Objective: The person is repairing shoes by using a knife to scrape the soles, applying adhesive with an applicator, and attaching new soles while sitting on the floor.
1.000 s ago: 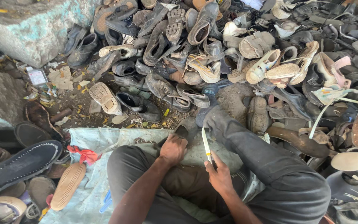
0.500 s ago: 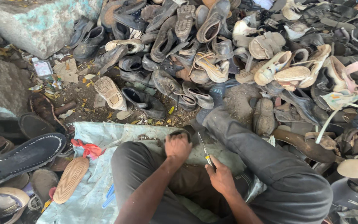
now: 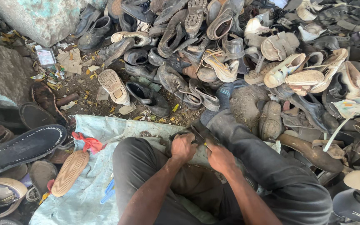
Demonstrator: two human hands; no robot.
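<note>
Seated cross-legged on a pale blue woven sack (image 3: 105,129), both hands low between the knees. Left hand (image 3: 183,146) curled shut over a dark worn shoe piece (image 3: 190,132), pinning it down near the front edge of the sack, just ahead of the lap. Right hand (image 3: 221,158) fisted round a thin tool with a yellowish handle (image 3: 205,145); blade end hidden, so cannot tell what kind. Hands nearly touching, tool tip at the shoe piece.

Handling, judged from looks: light, floppy old leather or rubber, dusty rather than slick, not fragile. Likely to bend and slide under tool pressure, so best clamped flat with palm and fingers over the stiffest part, sole or heel side, fingers kept off the tool's line.

Surface: sack is soft, wrinkled, laid on packed dirt; poor backing for cutting or prying, gives underfoot. Red scrap (image 3: 87,142) and a tan sole (image 3: 69,173) lying on it at left, small blue bits (image 3: 108,191) beside the left thigh.

Room: tight. Big heap of worn shoes and sandals (image 3: 238,54) ahead and to the right, crowding the right leg. Rough stone blocks (image 3: 34,18) upper left, litter and dry leaves on bare ground between. More dark soles (image 3: 19,148) stacked at left. Little elbow space either side
</note>
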